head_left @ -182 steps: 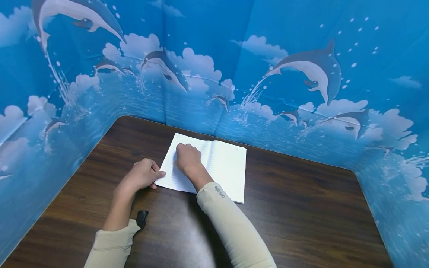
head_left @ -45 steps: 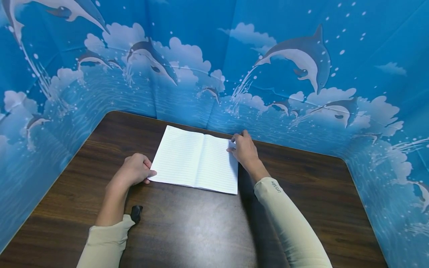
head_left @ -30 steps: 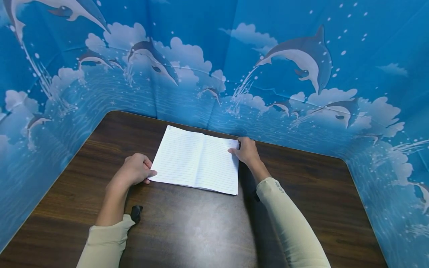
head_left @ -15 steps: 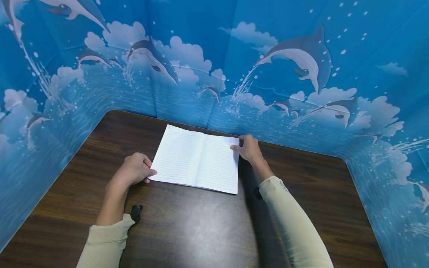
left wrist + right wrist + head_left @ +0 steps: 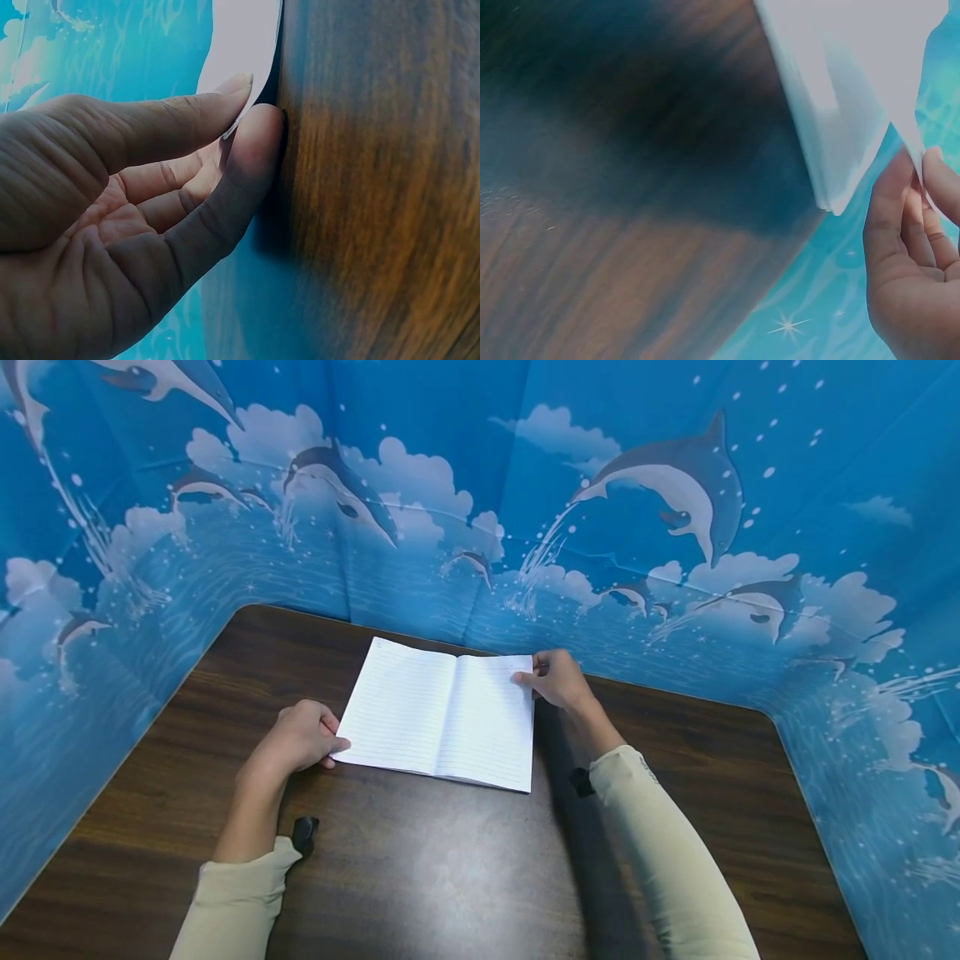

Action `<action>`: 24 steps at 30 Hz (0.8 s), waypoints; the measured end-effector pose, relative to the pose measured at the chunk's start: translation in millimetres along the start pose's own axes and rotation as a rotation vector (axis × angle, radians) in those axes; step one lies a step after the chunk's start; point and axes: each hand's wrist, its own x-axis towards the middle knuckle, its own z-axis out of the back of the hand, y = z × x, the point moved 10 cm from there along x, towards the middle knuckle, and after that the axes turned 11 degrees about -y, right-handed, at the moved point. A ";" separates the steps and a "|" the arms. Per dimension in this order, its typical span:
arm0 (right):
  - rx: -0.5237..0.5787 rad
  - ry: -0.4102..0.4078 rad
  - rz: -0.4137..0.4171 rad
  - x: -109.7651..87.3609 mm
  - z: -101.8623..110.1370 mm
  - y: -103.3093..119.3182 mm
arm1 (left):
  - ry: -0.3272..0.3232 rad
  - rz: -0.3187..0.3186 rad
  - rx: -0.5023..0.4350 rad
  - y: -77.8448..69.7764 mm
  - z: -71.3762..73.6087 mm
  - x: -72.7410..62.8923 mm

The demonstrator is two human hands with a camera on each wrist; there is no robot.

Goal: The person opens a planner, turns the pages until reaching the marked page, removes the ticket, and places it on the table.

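Observation:
An open notebook with ruled white pages lies near the far edge of the table. At its lower left corner my left hand pinches the paper between thumb and fingers; in the left wrist view the thumb presses on top of the page edge and a fingertip sits beneath. My right hand pinches the upper right corner of the right-hand page. The right wrist view shows that page lifted and curving away from the stack of pages below.
The dark wood-grain table has rounded far corners. Behind and beside it hangs a blue curtain printed with dolphins and clouds. A small black object sits at the left sleeve's cuff, and another black object by the right cuff.
Earlier my right hand was a fist over the left page; it then moved to the right page's upper corner, took hold of it and has raised it slightly. My left hand keeps its pinch.

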 end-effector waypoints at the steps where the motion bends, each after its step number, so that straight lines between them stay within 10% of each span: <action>1: 0.019 0.004 -0.006 -0.3 0.4 1.8 | -0.001 -0.001 0.005 -0.2 0.1 0.2; 24: 0.108 0.007 -0.039 -0.8 8.1 41.2 | 0.028 -0.013 0.013 -1.6 -0.5 -0.1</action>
